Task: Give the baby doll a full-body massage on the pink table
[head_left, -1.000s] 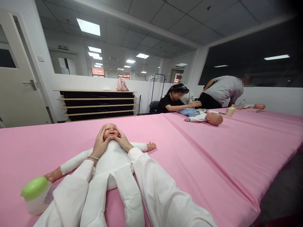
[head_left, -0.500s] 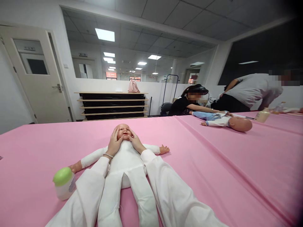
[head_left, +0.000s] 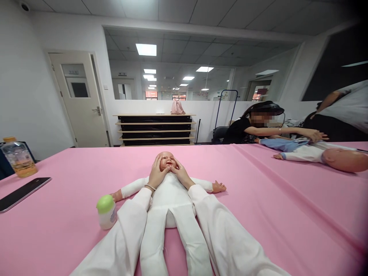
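Note:
A baby doll (head_left: 172, 193) with a white cloth body lies on its back, its head toward the far side and its arms spread. My left hand (head_left: 159, 173) rests along one side of the doll's head (head_left: 166, 156), fingers stretched over the cheek. Against the other cheek lies my right hand (head_left: 181, 172), also with straight fingers. Both thumbs meet at the chin, just below the mouth. Beside the doll's arm at left stands a small clear jar (head_left: 107, 216) with a green lid, close to my left sleeve.
Pink cloth covers the table (head_left: 250, 214). A phone (head_left: 24, 191) and a bottle of amber liquid (head_left: 20, 157) are at the left. On the right, a seated person (head_left: 244, 128) reaches over another doll (head_left: 313, 153); a second person (head_left: 345, 111) bends beyond.
The view has swung left, bringing the phone and bottle into sight. My thumbs have come closer together under the doll's mouth. The seated person's hand is raised higher above the other doll.

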